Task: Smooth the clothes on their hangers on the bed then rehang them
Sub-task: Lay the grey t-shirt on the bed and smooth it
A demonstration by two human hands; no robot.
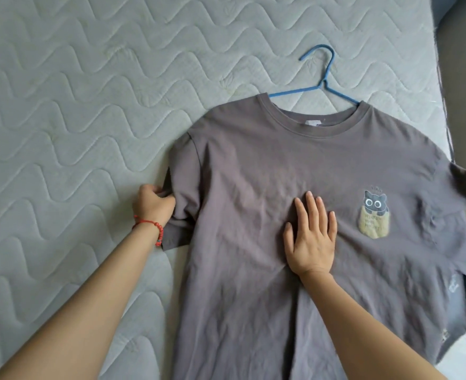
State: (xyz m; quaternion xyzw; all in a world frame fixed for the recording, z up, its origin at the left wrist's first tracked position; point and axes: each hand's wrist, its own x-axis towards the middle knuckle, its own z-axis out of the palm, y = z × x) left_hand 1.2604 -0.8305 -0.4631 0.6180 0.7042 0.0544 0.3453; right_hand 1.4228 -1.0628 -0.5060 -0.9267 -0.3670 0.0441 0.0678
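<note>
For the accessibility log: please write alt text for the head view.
A grey T-shirt on a blue hanger lies on a quilted mattress; the right hand presses flat on its chest while the left hand pinches the sleeve.

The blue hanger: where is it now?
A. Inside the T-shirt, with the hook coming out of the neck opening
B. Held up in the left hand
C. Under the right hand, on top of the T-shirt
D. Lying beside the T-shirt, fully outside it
A: the blue hanger has its arms running into the collar of the T-shirt, and only the hook and upper arms show on the mattress.
</note>
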